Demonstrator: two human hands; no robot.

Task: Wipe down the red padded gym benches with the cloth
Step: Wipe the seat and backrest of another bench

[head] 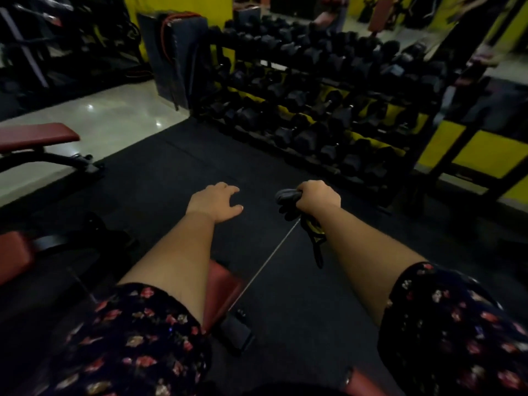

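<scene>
Hands of a person reach forward over the black rubber floor (177, 172), both arms bare below short flowered sleeves (137, 338). The left hand (214, 202) hangs in the air with its fingers (228, 189) loosely bent and spread, holding nothing. The right hand (318, 197) is made into a fist, and its fingers are gripping a dark crumpled cloth (285, 200). The bundle comes out at the thumb side of the fist, and a narrow dark piece with some yellow on it hangs down below the wrist. The view is too dim and blurred to tell if this hanging piece belongs to the cloth. The cloth touches no bench. 3 red padded benches are in sight: the far bench (37, 135) at the left beside the pale tiled floor (114, 115), the near bench (14, 252) at the left edge, and the low bench (223, 287) under and between the 2 forearms. A long dumbbell rack (314, 104) stands ahead at the right, full of dark dumbbells.
</scene>
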